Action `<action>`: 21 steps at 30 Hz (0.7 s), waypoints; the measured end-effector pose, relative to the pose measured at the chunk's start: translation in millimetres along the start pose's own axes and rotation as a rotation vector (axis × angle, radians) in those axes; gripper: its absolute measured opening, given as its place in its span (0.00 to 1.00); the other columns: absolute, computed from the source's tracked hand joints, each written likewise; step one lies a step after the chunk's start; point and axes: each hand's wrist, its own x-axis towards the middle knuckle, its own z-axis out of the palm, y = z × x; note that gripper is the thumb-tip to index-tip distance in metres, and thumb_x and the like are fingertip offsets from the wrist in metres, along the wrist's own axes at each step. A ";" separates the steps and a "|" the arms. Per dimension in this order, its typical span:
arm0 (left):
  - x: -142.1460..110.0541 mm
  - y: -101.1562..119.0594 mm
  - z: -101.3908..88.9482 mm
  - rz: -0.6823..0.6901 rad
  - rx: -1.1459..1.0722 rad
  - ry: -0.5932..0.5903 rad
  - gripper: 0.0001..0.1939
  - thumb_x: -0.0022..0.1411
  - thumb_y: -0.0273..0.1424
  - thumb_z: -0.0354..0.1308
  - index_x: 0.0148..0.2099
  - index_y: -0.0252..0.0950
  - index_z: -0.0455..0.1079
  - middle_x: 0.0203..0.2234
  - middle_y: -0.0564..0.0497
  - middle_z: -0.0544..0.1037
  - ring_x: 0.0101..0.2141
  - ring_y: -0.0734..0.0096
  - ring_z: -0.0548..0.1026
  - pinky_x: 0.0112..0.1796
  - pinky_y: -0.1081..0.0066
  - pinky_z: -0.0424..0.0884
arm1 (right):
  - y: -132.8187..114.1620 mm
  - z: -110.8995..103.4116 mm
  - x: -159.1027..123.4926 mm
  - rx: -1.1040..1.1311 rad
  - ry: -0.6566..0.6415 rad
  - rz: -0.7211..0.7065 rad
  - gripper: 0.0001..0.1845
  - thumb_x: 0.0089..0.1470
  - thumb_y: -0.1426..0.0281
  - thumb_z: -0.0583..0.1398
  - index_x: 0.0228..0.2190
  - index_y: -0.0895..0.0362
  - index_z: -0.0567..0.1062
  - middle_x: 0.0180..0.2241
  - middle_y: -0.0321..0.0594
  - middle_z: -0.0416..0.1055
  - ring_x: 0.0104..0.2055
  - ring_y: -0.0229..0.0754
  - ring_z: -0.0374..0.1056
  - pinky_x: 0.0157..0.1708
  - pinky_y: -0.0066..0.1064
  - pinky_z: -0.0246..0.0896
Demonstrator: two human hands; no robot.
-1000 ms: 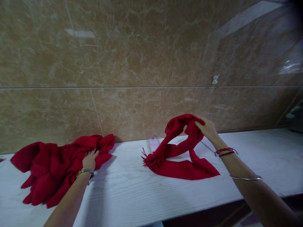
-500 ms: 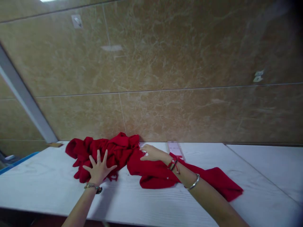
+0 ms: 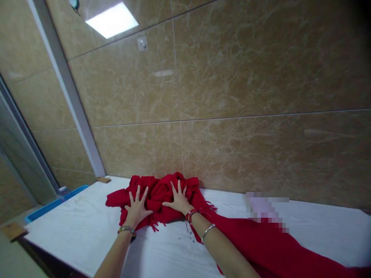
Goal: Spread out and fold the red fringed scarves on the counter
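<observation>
A bunched red fringed cloth (image 3: 162,193), like a scarf or shawl, lies against the wall on the white table. My left hand (image 3: 137,208), fingers spread, rests on the left part of the heap. On its right part lies my right hand (image 3: 178,199), also spread flat. A smoother length of red cloth (image 3: 261,243) runs from the heap towards the lower right, passing beneath my right forearm. Whether it is one piece with the heap I cannot tell. Short fringe threads hang out at the heap's front and right edges.
The white table (image 3: 72,220) meets a tan marbled tile wall (image 3: 246,77). A blurred pale pink item (image 3: 262,206) lies at the back right. Beyond the left edge is a blue-rimmed container (image 3: 58,202). Brown pieces (image 3: 14,231) sit at the table's left corners.
My right hand has moved left from the smooth cloth onto the heap. The smooth red cloth now stretches farther right and nearer me. The view has swung left.
</observation>
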 end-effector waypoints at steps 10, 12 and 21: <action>38.7 -42.0 9.6 0.063 -0.002 -0.057 0.47 0.44 0.36 0.58 0.62 0.47 0.35 0.62 0.47 0.35 0.57 0.36 0.36 0.38 0.39 0.61 | -26.5 8.4 48.0 0.071 -0.228 -0.095 0.56 0.36 0.46 0.59 0.58 0.47 0.33 0.61 0.46 0.20 0.60 0.63 0.22 0.52 0.53 0.38; 37.8 -43.2 8.1 0.081 -0.004 -0.049 0.47 0.43 0.36 0.58 0.62 0.47 0.36 0.62 0.46 0.37 0.58 0.38 0.36 0.40 0.40 0.61 | -17.2 -15.1 43.5 0.078 -0.313 -0.119 0.54 0.38 0.47 0.59 0.59 0.49 0.39 0.61 0.49 0.25 0.61 0.57 0.29 0.54 0.46 0.37; 12.3 -30.3 7.9 -0.131 0.034 0.206 0.51 0.43 0.41 0.61 0.63 0.40 0.35 0.61 0.39 0.33 0.57 0.35 0.37 0.48 0.45 0.52 | 45.3 -17.8 15.7 0.145 0.190 0.339 0.51 0.45 0.46 0.52 0.59 0.58 0.33 0.59 0.63 0.37 0.60 0.61 0.38 0.51 0.54 0.37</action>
